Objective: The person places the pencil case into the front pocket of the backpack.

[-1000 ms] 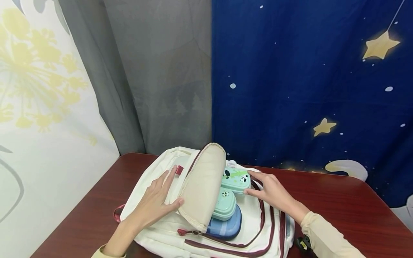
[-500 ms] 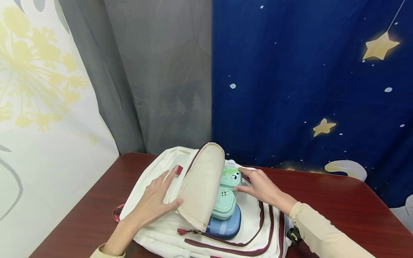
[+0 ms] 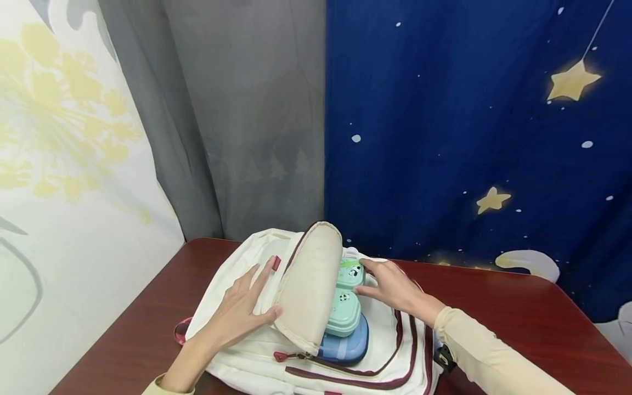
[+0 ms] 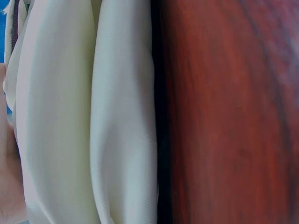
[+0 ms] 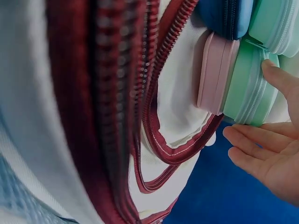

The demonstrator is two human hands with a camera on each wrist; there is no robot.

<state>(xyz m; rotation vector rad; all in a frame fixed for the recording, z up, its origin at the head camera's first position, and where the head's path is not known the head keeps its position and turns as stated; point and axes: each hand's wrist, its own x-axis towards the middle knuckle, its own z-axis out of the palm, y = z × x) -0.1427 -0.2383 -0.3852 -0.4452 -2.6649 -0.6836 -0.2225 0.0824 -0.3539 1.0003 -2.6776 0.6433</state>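
Observation:
A white backpack (image 3: 222,291) with dark red zips lies on the table, its front pocket flap (image 3: 313,285) raised. My left hand (image 3: 237,307) rests on the backpack by the flap, fingers spread, thumb tip at the flap's edge. My right hand (image 3: 392,285) holds the end of a mint green zip case (image 3: 348,278) with pandas between thumb and fingers. Another mint case (image 3: 345,315) lies nearer, above a blue case (image 3: 353,348). The flap hides their left ends. The right wrist view shows a pink case (image 5: 217,74) against the held mint case.
The dark red wooden table (image 3: 494,307) extends on both sides of the backpack. A red zip pull (image 3: 280,356) hangs at the pocket's near corner. Behind stand a grey curtain (image 3: 257,120) and a blue starry curtain (image 3: 424,137).
My right hand has moved left with the panda case, which now sits further under the flap. My left hand stays in place on the backpack.

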